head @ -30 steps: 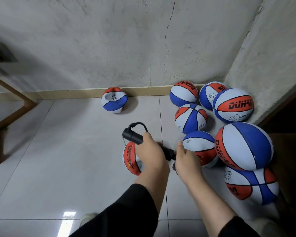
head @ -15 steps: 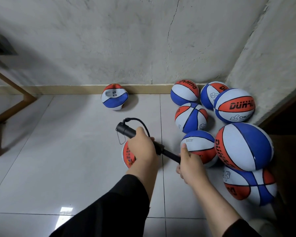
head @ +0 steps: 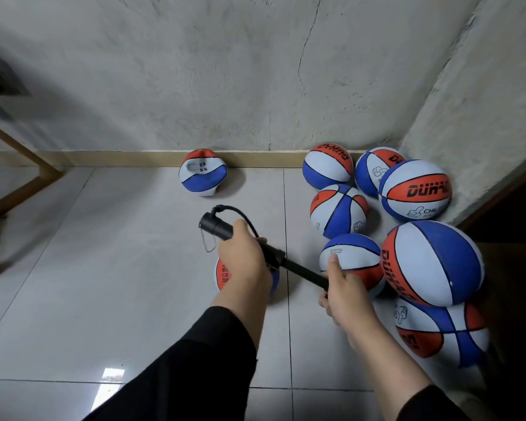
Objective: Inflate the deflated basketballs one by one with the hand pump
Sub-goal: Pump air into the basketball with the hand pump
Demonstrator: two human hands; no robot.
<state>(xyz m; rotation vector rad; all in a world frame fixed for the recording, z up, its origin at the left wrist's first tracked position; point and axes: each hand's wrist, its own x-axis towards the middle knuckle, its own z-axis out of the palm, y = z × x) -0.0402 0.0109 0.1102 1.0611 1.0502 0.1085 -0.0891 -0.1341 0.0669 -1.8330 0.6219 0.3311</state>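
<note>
Black hand pump [head: 222, 230] | left hand [head: 243, 262] grips barrel | right hand [head: 343, 294] grips handle, rod out

Pale glossy floor tiles [head: 104, 268] run to a tan skirting board [head: 119, 158] under a cracked grey wall [head: 225, 71]; wooden frame [head: 16, 183] at left.

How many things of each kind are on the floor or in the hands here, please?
Round, inflated red, white and blue basketballs: 7
Sagging or partly flat red, white and blue basketballs: 2
Black hand pump with thin black hose: 1
Total: 10
</note>
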